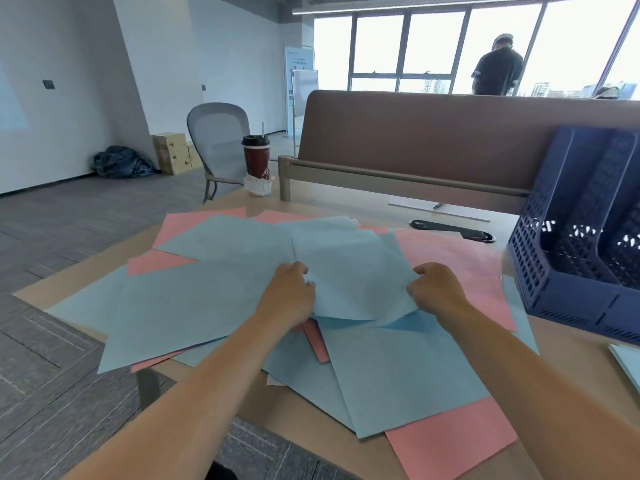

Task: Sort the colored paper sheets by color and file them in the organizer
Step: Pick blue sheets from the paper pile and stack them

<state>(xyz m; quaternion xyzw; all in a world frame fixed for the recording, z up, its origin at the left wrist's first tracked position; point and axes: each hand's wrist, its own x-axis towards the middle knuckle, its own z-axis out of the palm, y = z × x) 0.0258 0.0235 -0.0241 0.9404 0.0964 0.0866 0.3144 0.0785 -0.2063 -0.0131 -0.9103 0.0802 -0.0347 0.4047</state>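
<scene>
Several light blue sheets (194, 306) and pink sheets (457, 441) lie mixed in a loose heap over the wooden desk (571, 368). One blue sheet (353, 271) on top of the heap is lifted at its near edge. My left hand (291, 292) grips its left edge, fingers curled. My right hand (436, 289) pinches its right lower corner. The dark blue mesh organizer (554, 271) stands at the desk's right, its slots showing no paper.
A dark red lidded cup (257, 157) stands at the desk's far left corner on a white wrapper. A brown divider panel (433, 140) runs along the back. A black cable grommet (453, 230) lies near the organizer. A grey chair (218, 140) stands beyond. More blue paper (627, 365) is at the right edge.
</scene>
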